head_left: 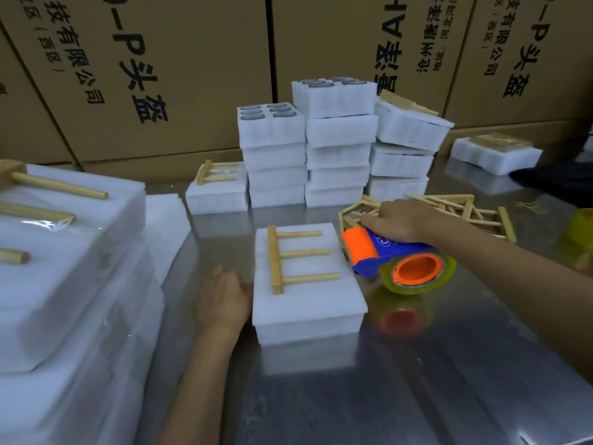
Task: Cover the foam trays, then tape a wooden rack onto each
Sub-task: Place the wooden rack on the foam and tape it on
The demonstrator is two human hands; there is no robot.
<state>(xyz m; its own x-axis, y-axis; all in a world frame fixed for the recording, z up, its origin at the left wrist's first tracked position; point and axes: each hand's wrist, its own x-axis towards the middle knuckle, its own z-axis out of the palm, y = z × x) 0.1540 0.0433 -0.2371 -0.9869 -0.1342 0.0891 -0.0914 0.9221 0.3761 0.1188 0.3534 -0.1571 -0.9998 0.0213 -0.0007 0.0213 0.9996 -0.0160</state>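
Observation:
A covered white foam tray [308, 300] sits in the middle of the steel table, with a three-pronged wooden rack [288, 259] lying loose on its top. My left hand [223, 300] rests flat against the tray's left side, fingers apart. My right hand [398, 220] grips the handle of a blue and orange tape dispenser [394, 261], which is held just right of the tray, its orange roller near the tray's upper right corner.
Stacks of foam trays [337, 146] stand behind, the top ones uncovered. Finished trays with racks [64, 252] pile up at the left. Loose wooden racks [462, 210] lie at the right, near a spare tape roll [582, 224]. Cardboard boxes [160, 69] form the back wall.

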